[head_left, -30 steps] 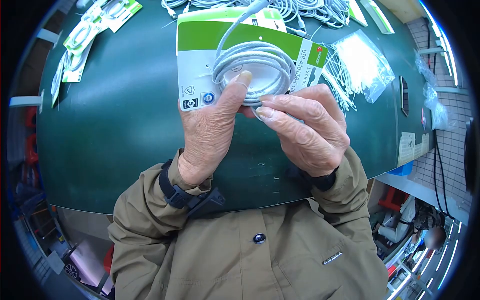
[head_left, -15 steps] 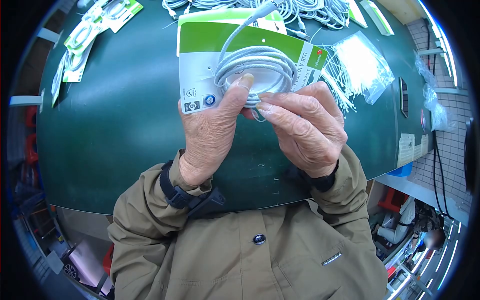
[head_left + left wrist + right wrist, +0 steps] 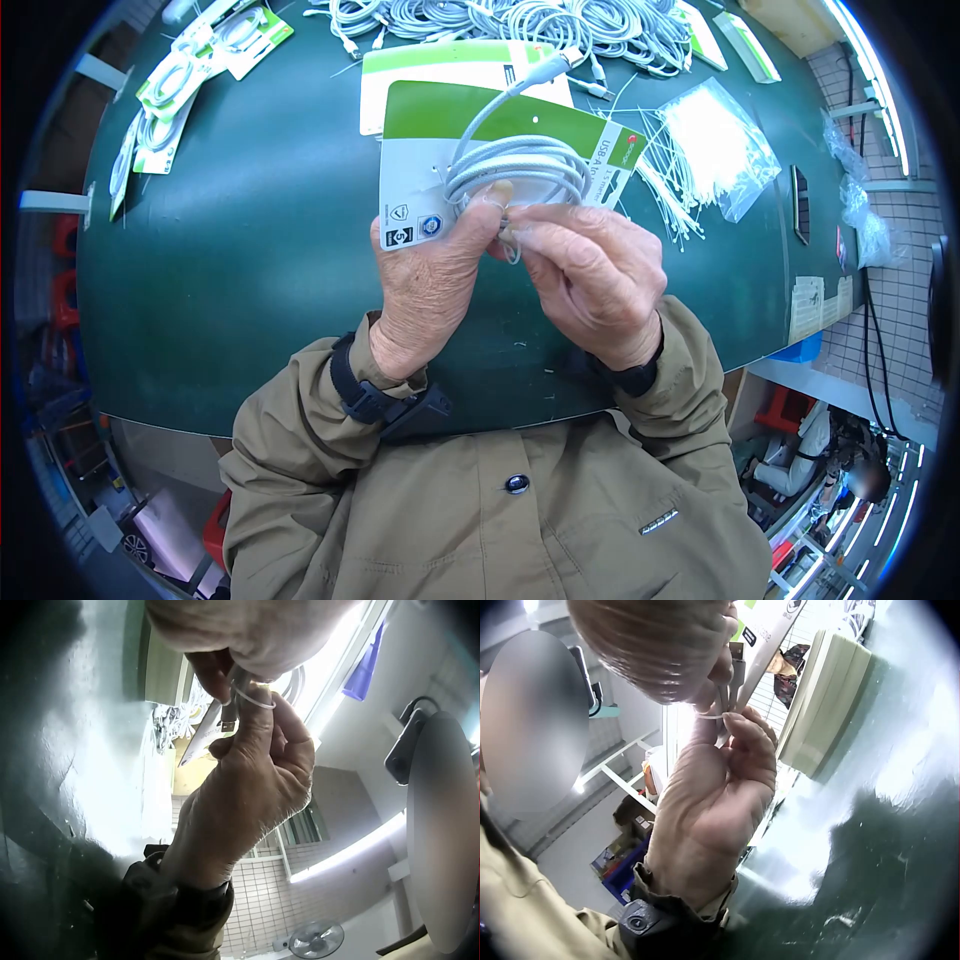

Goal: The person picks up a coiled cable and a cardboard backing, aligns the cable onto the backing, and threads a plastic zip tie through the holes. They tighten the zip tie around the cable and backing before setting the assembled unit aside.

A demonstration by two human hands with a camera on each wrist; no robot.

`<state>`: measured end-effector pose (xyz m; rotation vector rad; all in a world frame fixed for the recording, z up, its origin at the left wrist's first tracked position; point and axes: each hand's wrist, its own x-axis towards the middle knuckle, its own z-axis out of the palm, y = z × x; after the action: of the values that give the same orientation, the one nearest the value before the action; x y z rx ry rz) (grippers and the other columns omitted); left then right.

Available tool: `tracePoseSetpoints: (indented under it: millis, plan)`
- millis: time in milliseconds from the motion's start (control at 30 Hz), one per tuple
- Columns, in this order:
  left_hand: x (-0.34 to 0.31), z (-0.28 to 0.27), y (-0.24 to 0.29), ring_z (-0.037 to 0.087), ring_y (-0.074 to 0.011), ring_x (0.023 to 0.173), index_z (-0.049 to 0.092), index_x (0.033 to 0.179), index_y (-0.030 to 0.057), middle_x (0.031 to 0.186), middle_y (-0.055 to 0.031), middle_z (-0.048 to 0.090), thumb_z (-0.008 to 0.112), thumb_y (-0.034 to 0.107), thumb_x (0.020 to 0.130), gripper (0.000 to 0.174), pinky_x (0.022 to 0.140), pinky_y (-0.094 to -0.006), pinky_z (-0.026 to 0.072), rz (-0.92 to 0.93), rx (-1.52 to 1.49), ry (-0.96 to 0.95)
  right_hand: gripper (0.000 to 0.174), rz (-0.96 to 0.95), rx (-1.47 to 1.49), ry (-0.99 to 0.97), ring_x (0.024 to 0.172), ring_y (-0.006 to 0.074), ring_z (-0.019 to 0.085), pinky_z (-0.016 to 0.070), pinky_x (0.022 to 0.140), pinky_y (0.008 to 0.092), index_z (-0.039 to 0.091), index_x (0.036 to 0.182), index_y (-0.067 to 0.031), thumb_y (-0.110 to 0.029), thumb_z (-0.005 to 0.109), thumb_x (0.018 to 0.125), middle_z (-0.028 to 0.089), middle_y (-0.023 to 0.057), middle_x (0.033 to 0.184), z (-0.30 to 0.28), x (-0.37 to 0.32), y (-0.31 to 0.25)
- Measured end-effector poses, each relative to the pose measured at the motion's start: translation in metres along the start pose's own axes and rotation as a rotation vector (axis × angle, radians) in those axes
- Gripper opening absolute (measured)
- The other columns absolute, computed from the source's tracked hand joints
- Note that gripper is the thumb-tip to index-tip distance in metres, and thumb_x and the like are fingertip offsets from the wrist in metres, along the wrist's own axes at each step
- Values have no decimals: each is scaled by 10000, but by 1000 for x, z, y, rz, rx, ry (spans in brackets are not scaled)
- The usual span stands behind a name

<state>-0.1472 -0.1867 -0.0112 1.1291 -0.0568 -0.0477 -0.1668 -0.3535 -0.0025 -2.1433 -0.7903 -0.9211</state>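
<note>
Gripping the green-and-white USB cable card [image 3: 412, 175] by its near edge, the left hand [image 3: 430, 290] pressed its thumb on the coiled light-gray cable [image 3: 525, 155]. Right hand [image 3: 600, 280] pinched a thin white tie [image 3: 513, 254] at the coil's near side, next to the left thumb. Card was held above the tabletop [image 3: 250, 260], coil against its face, connector [image 3: 555, 66] toward the far side. Cable pile [image 3: 630, 35] lay far, packaged cables [image 3: 170, 85] far left, plastic bag [image 3: 735, 185] with ties right.
</note>
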Motion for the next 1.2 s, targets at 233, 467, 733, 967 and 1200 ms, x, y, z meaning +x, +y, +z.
tracePoseSetpoints:
  millis: [233,467,733,967,1200]
  plan:
    - [0,-1,-1,696,-92,727,737,1148,-30,953,-62,766,798,88,975,217,598,-248,580,-3,-32,12,304,-39,-85,-82,723,195,736,535,577,314,761,1065,-55,20,825,778,788,76,989,-7,4,-2]
    - [-2,-3,0,701,-91,726,747,1144,-23,956,-61,768,800,114,980,221,577,-248,575,-28,-23,-22,245,73,-44,-98,721,210,725,562,589,338,751,981,-68,8,815,757,739,38,922,-8,16,-4]
    - [5,-3,1,670,-97,678,724,1109,-29,903,-59,737,761,76,999,157,553,-250,540,-46,28,-15,244,81,79,-58,747,233,746,589,612,330,752,992,-56,-4,866,782,751,77,932,-8,12,3]
    - [8,-1,9,650,-135,671,655,1206,-37,962,-91,707,731,30,990,238,530,-272,523,-43,-84,-62,242,581,52,446,839,113,732,583,703,271,751,1138,41,-15,828,916,779,71,972,-58,18,26]
    - [-1,-1,11,674,-149,694,695,1142,-27,963,-93,712,726,13,979,171,508,-288,525,-80,-4,-220,408,838,1139,-95,1117,165,694,573,911,312,728,1271,4,-281,786,985,740,91,1228,-51,-31,57]
